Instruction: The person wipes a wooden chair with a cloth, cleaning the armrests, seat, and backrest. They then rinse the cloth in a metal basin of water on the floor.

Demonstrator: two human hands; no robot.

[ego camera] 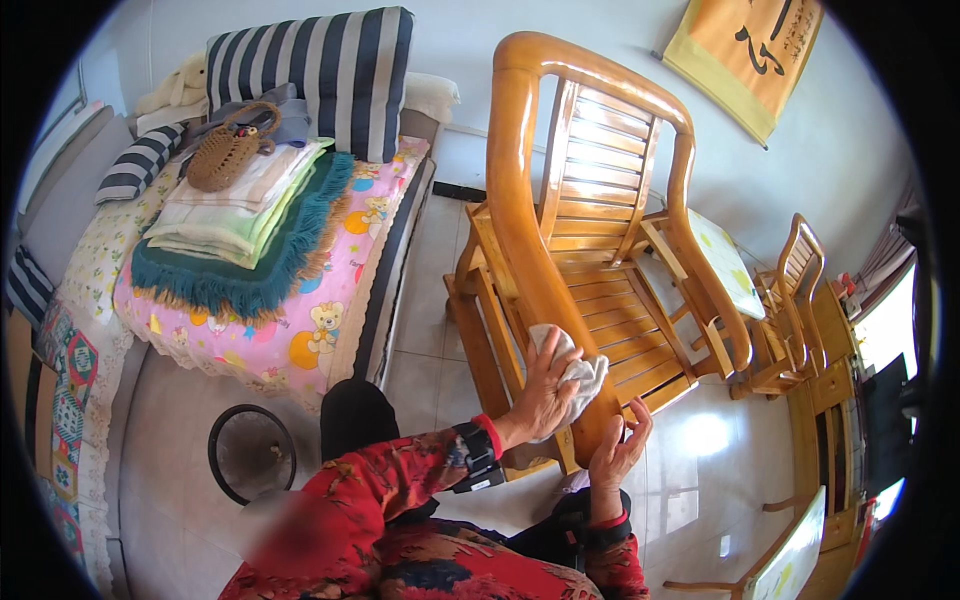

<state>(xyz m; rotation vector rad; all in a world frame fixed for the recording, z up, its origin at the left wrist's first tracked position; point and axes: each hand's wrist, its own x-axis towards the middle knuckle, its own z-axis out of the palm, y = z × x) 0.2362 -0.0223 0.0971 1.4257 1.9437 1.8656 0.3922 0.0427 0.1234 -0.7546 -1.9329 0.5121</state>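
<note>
My left hand point(541, 394) presses a crumpled pale cloth point(589, 381) onto the left armrest of a glossy wooden armchair point(525, 247). Its fingers spread over the cloth, part of which bulges out beside the thumb. Close to the front end of that same armrest is my right hand point(619, 450), with its fingers apart and nothing held; whether it touches the wood I cannot tell. The chair has a slatted back point(604, 172) and a slatted seat point(622, 322).
Left stands a daybed with a pink bear-print cover point(330, 337), folded textiles point(217, 217), a woven bag point(221, 157) and a striped cushion point(315, 75). A round bin point(212, 450) is on the tiled floor. Beyond the armchair are a small table point(720, 255) and another wooden chair point(799, 300).
</note>
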